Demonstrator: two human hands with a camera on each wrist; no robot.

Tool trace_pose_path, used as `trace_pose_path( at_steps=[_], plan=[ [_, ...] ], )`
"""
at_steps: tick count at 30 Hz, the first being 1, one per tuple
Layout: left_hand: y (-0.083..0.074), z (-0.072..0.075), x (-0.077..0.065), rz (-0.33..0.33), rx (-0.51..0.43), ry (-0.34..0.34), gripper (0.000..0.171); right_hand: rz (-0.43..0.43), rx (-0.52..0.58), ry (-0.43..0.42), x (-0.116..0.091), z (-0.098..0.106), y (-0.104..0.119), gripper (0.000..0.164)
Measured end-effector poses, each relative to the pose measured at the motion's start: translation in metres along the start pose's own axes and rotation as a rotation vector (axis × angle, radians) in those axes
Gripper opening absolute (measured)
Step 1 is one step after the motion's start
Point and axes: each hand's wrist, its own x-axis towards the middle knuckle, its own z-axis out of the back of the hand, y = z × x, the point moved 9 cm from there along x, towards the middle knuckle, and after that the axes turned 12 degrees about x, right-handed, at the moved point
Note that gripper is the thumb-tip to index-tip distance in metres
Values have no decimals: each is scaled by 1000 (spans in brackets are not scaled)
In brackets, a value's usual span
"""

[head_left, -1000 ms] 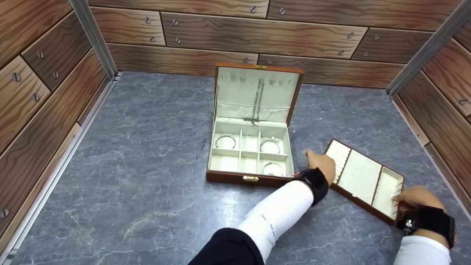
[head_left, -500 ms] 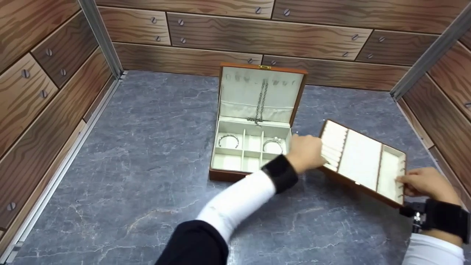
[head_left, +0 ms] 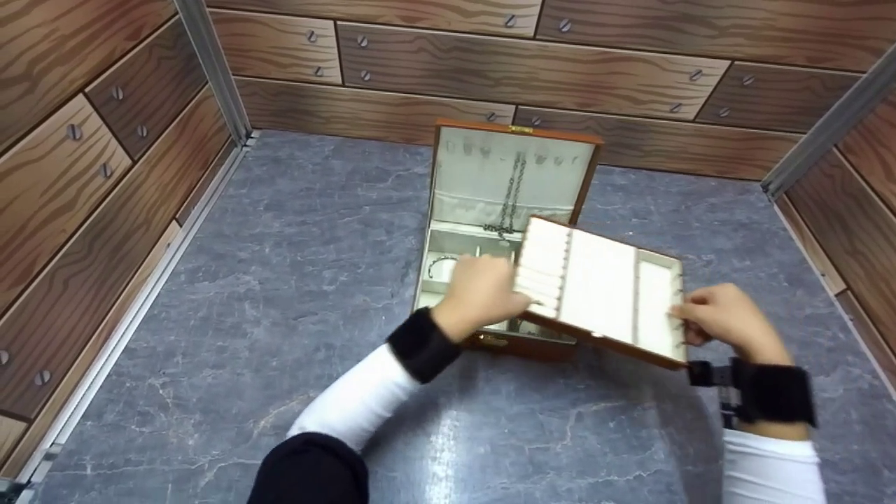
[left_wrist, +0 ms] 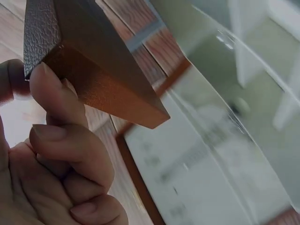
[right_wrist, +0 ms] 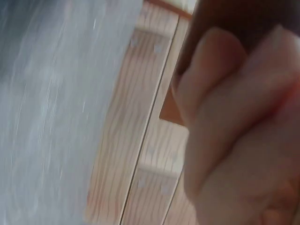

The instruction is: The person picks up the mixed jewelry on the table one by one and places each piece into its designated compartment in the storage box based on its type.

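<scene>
A brown jewelry tray (head_left: 602, 287) with a cream lining, ring rolls at its left and a narrow compartment at its right, is held tilted above the right part of an open jewelry box (head_left: 525, 348). My left hand (head_left: 483, 290) pinches the tray's left end; in the left wrist view, fingers (left_wrist: 61, 98) curl at its brown corner. At the other end, my right hand (head_left: 731, 318) grips the rim, thumb on top. Inside the box a silver bracelet (head_left: 439, 267) shows at the left. A chain necklace (head_left: 514, 189) hangs in the raised lid. The tray and left hand hide most compartments.
The box stands on a grey marbled tabletop (head_left: 315, 231). Behind it rises a wood-patterned wall (head_left: 448, 63), with similar panels left and right and metal strips (head_left: 217, 70) at the corners.
Both hands have lifted the tray from the tabletop on the right and carried it left, over the box. The view has shifted slightly.
</scene>
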Motion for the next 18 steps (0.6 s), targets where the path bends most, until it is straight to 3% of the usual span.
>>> trace_pose_path(
  at_steps=[5, 11, 18],
  plan=[
    [39, 4, -23, 54, 9, -107, 44, 19, 49, 31, 22, -32, 23, 27],
    [78, -1, -45, 133, -14, -106, 45, 43, 105, 58, 47, -69, 44, 23],
    [112, -8, -57, 233, 3, -114, 45, 57, 87, 64, 74, -97, 61, 21]
  ],
)
